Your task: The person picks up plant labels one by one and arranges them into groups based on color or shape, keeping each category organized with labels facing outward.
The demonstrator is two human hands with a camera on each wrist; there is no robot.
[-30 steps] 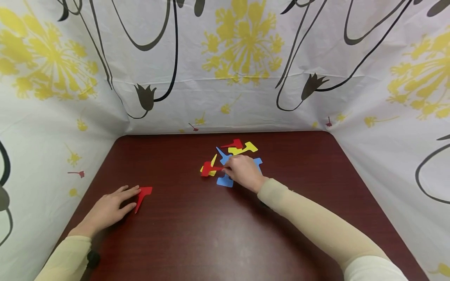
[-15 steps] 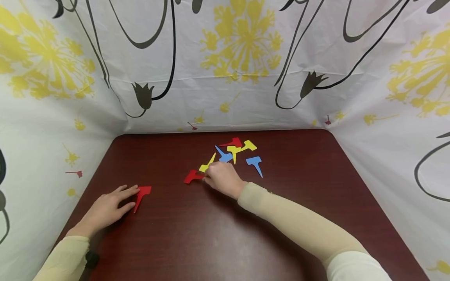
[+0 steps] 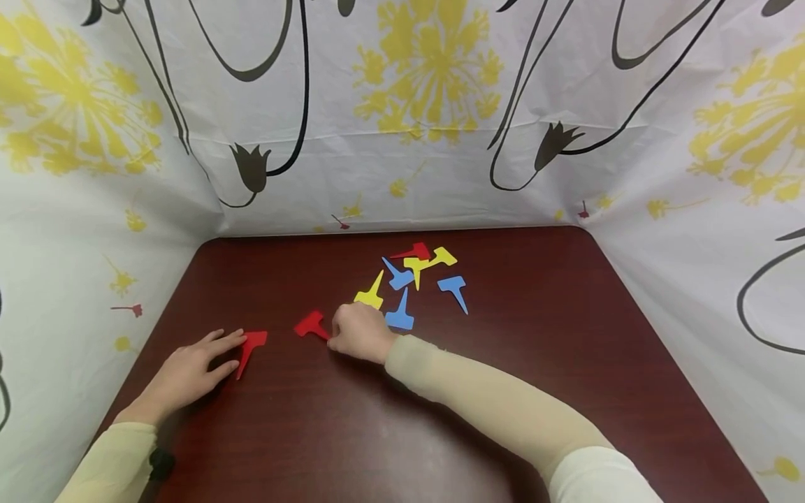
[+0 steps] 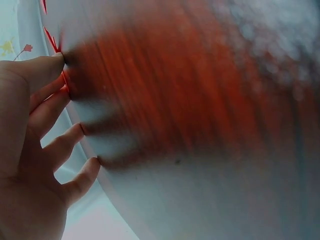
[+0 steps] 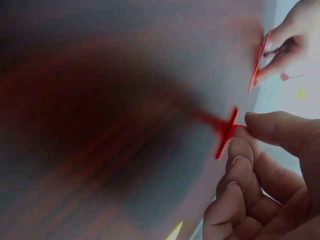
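In the head view my right hand pinches the pointed stem of a red T-shaped plant label, whose wide head points left. The right wrist view has thumb and forefinger on that stem, the other fingers curled beneath. Over at the left, my left hand rests on the table with fingers spread. Its fingertips touch a second red plant label, which lies with its point toward me. Just beyond my right hand lie a yellow plant label and a blue plant label.
Farther back on the dark wooden table are more labels: a blue one, another blue one, a red one and overlapping yellow ones. Patterned white cloth stands around the back and sides.
My right hand has drawn the red plant label out of the cluster, left and nearer to me, uncovering the yellow and blue labels. My left hand stays on its red label.
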